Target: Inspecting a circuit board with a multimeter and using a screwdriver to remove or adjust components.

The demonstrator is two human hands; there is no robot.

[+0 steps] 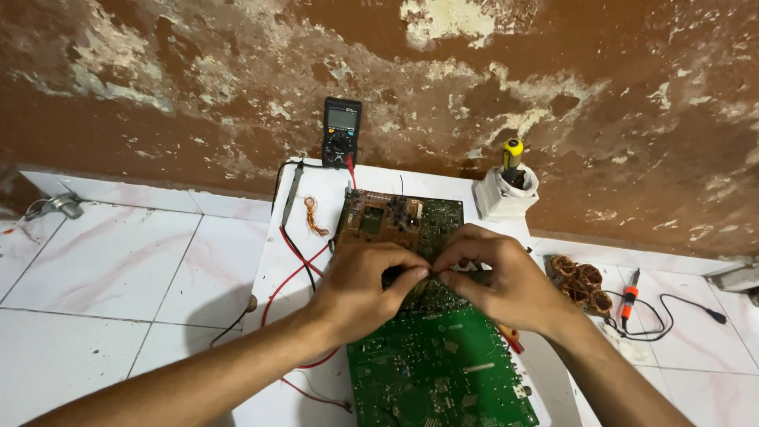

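Observation:
A large green circuit board lies on a small white table, with a brown board section at its far end. My left hand and my right hand meet over the middle of the board. Their fingertips pinch together on a small part there that I cannot make out. Both hands hide the board's middle.
A black multimeter leans on the stained brown wall, its red and black leads trailing over the table. A copper wire curl lies by the board. A white holder holds a yellow-handled tool. Copper coils and a soldering iron lie on the floor tiles.

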